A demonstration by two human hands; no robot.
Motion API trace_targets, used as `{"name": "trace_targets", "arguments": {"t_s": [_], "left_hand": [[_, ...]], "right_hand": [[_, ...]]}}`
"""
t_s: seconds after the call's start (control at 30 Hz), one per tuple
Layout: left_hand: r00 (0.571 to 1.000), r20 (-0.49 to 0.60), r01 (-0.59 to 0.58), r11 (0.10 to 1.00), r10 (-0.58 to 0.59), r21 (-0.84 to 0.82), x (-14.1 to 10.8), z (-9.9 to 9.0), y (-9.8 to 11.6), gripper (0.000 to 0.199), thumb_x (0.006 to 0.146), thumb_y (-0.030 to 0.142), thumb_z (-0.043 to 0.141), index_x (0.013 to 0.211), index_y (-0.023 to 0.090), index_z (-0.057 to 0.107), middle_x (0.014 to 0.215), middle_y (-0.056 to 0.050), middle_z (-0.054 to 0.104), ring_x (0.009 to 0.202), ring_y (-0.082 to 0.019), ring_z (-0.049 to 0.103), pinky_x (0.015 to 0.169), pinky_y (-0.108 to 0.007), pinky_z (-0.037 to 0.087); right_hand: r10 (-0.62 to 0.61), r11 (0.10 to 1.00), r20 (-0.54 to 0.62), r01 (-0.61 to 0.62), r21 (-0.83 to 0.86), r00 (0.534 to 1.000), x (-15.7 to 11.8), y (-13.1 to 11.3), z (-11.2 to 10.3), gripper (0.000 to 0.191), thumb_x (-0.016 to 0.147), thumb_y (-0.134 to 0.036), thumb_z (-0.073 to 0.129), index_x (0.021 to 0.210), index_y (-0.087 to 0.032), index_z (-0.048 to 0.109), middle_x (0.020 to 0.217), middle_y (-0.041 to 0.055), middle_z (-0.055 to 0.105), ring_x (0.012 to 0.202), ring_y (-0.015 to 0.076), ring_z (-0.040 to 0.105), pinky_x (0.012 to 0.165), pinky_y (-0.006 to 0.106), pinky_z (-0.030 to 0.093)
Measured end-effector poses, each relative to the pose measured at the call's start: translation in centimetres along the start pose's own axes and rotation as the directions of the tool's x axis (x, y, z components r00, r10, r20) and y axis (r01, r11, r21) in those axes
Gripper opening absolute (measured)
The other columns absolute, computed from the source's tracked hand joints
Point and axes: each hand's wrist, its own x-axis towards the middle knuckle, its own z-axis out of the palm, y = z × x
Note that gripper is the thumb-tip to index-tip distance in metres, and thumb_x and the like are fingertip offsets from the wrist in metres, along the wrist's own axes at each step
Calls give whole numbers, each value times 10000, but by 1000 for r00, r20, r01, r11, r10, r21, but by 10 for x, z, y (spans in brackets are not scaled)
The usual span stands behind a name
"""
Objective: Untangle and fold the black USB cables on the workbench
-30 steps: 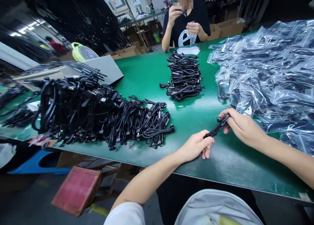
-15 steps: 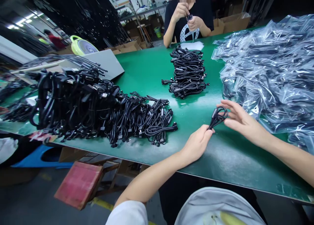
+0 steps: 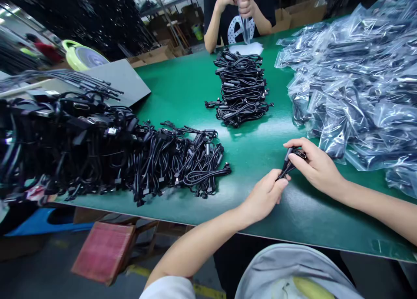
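A coiled black cable (image 3: 288, 165) is between my two hands, just above the green table (image 3: 182, 99). My left hand (image 3: 265, 194) pinches its lower end. Fingers and thumb of my right hand (image 3: 311, 163) close on the upper part of the coil, near a dark connector. To the left lies a long heap of black cables (image 3: 156, 160). Beyond my hands is a stack of bundled cables (image 3: 241, 88). Clear bags with cables inside (image 3: 355, 90) are piled to the right of my right hand.
Across the table a person (image 3: 239, 12) holds a clear bag over white sheets (image 3: 246, 49). A grey box (image 3: 122, 81) and a green fan (image 3: 83, 55) stand at the back left. A red stool (image 3: 103, 252) is below the table's front edge.
My right hand has closed from spread fingers onto the coil. The view has shifted slightly. The person opposite now has a clear bag stretched between both hands.
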Motion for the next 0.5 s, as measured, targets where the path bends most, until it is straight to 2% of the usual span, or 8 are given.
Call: {"name": "trace_targets", "arguments": {"t_s": [0.1, 0.17, 0.27, 0.37, 0.43, 0.5], "left_hand": [[990, 139, 47, 953, -5, -300, 3, -3, 0, 449, 968, 570, 514, 1153, 162, 542, 818, 19, 469, 678, -100, 475, 663, -260, 409], [982, 190, 64, 914, 14, -400, 3, -4, -1, 448, 939, 566, 572, 1125, 160, 539, 827, 19, 462, 669, -90, 471, 634, -248, 406], [991, 125, 1, 959, 37, -284, 3, -3, -1, 366, 947, 472, 595, 1126, 164, 512, 826, 25, 482, 636, -75, 467, 611, -239, 420], [996, 70, -49, 993, 56, -106, 0, -1, 0, 318, 988, 442, 517, 1138, 163, 504, 862, 15, 528, 596, -59, 457, 563, -229, 420], [996, 83, -36, 994, 45, -107, -1, 0, 1, 327, 986, 441, 524, 1152, 160, 503, 849, 20, 534, 563, -49, 449, 521, -215, 404], [991, 129, 7, 980, 19, -201, -1, 1, 1, 373, 960, 460, 581, 1161, 156, 501, 820, 30, 532, 545, -47, 459, 496, -205, 402]], "right_hand": [[107, 976, 39, -112, 184, 993, 1, 0, 0, 250, 981, -380, 601, 1211, -281, 608, 1057, 30, 664, 869, 200, 659, 848, 374, 526], [152, 931, 55, -161, 329, 987, 2, -1, 0, 347, 916, -392, 702, 1233, -292, 599, 1053, 23, 657, 925, 209, 656, 867, 369, 531], [205, 796, 142, -250, 552, 968, 1, -5, 2, 499, 849, -370, 790, 1284, -302, 556, 1071, 21, 668, 972, 210, 670, 833, 349, 559], [211, 650, 296, -360, 669, 932, -1, -12, 3, 432, 905, -366, 743, 1282, -298, 542, 1094, 36, 695, 962, 204, 691, 715, 305, 572], [204, 602, 324, -380, 702, 924, -3, -17, 3, 363, 927, -344, 725, 1243, -293, 553, 1009, 15, 702, 881, 173, 683, 656, 269, 558], [201, 578, 308, -367, 729, 930, -4, -21, 3, 316, 919, -322, 739, 1178, -291, 560, 901, -19, 676, 786, 146, 653, 591, 237, 537]]}}
